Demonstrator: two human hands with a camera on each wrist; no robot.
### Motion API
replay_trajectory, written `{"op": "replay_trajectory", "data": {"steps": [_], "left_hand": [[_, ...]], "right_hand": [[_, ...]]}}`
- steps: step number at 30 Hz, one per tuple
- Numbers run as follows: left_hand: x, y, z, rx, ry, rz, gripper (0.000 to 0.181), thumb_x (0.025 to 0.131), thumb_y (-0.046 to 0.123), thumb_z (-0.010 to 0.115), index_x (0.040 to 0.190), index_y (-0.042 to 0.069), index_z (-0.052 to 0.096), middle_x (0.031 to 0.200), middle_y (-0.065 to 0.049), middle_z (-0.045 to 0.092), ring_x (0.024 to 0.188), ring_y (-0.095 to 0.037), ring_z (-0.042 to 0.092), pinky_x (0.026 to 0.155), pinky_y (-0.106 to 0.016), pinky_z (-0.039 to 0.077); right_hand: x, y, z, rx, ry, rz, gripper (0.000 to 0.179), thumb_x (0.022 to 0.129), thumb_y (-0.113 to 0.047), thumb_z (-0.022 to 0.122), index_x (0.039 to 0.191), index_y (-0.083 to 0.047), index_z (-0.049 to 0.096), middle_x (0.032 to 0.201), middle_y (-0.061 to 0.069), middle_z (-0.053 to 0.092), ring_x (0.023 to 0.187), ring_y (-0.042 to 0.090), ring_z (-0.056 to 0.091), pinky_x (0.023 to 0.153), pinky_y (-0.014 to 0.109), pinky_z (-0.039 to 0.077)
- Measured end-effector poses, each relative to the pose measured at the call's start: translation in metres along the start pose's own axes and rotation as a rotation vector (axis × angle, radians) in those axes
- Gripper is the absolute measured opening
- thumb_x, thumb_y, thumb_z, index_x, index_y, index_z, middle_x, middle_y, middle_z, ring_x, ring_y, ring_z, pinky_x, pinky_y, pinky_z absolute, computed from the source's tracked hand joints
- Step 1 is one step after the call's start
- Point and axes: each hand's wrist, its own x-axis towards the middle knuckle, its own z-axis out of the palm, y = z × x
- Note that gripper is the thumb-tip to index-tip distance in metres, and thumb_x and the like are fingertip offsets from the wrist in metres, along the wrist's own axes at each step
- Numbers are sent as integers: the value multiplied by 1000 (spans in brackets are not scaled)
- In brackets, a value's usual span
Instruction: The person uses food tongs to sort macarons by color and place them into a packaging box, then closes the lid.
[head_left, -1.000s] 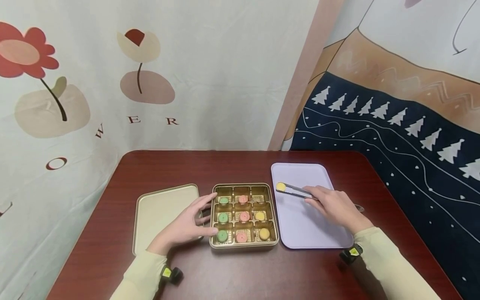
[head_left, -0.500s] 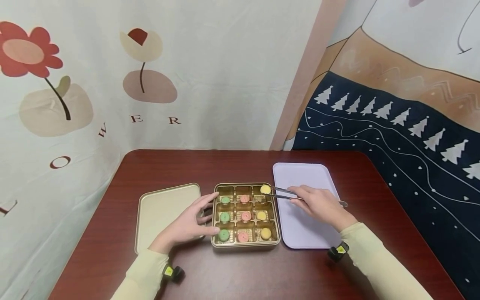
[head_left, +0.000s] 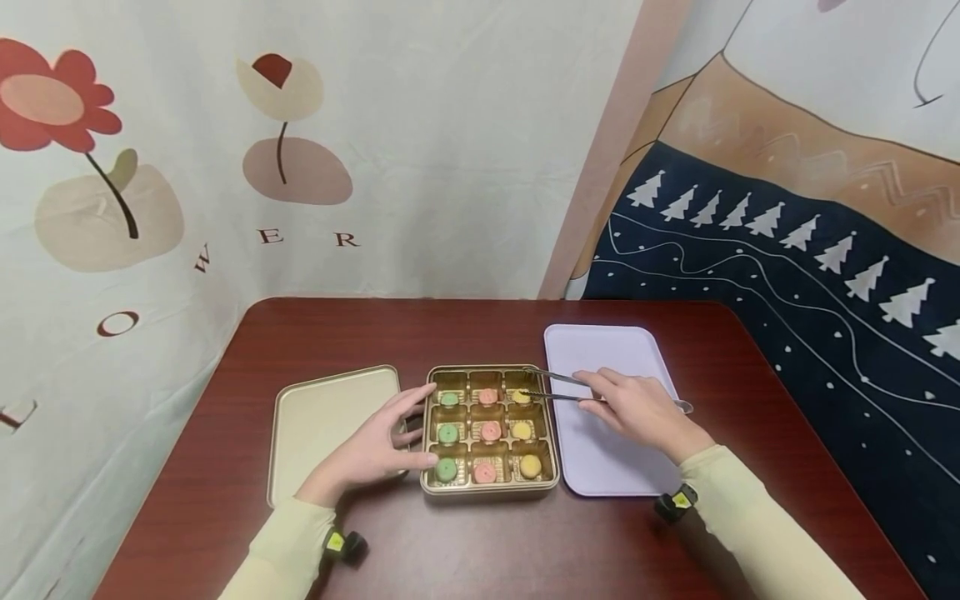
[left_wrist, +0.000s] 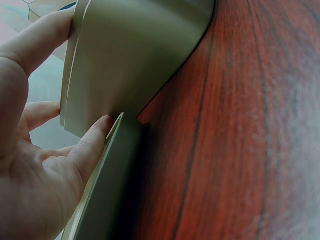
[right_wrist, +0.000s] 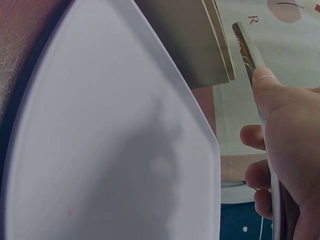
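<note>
A gold tin box [head_left: 491, 491] with a grid of compartments stands mid-table, holding small round cookies in green, pink and yellow. My right hand [head_left: 639, 410] holds metal tongs [head_left: 564, 397] whose tips reach over the far right compartment. The tong arms are spread, and a yellow cookie [head_left: 520, 397] lies low in that compartment, partly covered by the lower arm. In the right wrist view the serrated tong tip [right_wrist: 246, 42] stands above the box edge. My left hand [head_left: 372, 447] touches the box's left side, its thumb and fingers spread along the wall.
A lavender tray [head_left: 618, 467] lies right of the box, under my right hand. On the left, partly under my left hand, a pale gold lid [head_left: 322, 421] leans close to the box. The dark red wooden table [head_left: 465, 550] ends at fabric-covered walls.
My right hand has moved left from over the tray, carrying the yellow cookie in the tongs. The tongs have spread and the cookie now lies in the far right compartment. My left hand stays put.
</note>
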Motion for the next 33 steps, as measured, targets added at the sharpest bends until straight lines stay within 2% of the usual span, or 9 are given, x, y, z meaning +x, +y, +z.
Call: {"op": "replay_trajectory", "data": {"steps": [10,17,23,27,33], "left_hand": [[0,-2,0,-18,-4,4,106,80,14,92,166,12,30,168,-19,24,150,-48,34,114,-35,51],[0,0,0,-18,-4,-4,106,80,15,93,166,12,30,168,-19,23,150,-48,33,114,-35,51],[0,0,1,-18,-1,-7,107,79,15,93,166,11,30,168,-19,24,150,-48,34,114,-36,51],[0,0,1,-16,0,-4,106,80,15,93,166,11,30,168,-19,23,150,-48,34,114,-36,51],[1,0,0,-15,3,-3,107,79,15,93,166,11,30,169,-19,23,149,-49,34,113,-36,52]], "right_hand": [[-3,-1,4,-3,15,-7,48,93,-34,81,136,-17,66,89,-5,66,64,11,58,51,31,55],[-4,-1,4,-11,29,-13,49,94,-34,79,137,-14,66,91,-3,66,65,12,61,51,33,56],[-7,0,3,-7,-4,56,53,94,-33,80,140,-13,62,95,-1,67,69,12,62,54,30,56],[-11,2,2,-8,13,104,56,93,-31,82,141,-12,61,99,1,69,70,13,63,53,28,54],[-18,8,2,-38,34,158,56,93,-31,81,140,-7,60,102,5,71,73,20,69,50,33,55]]}}
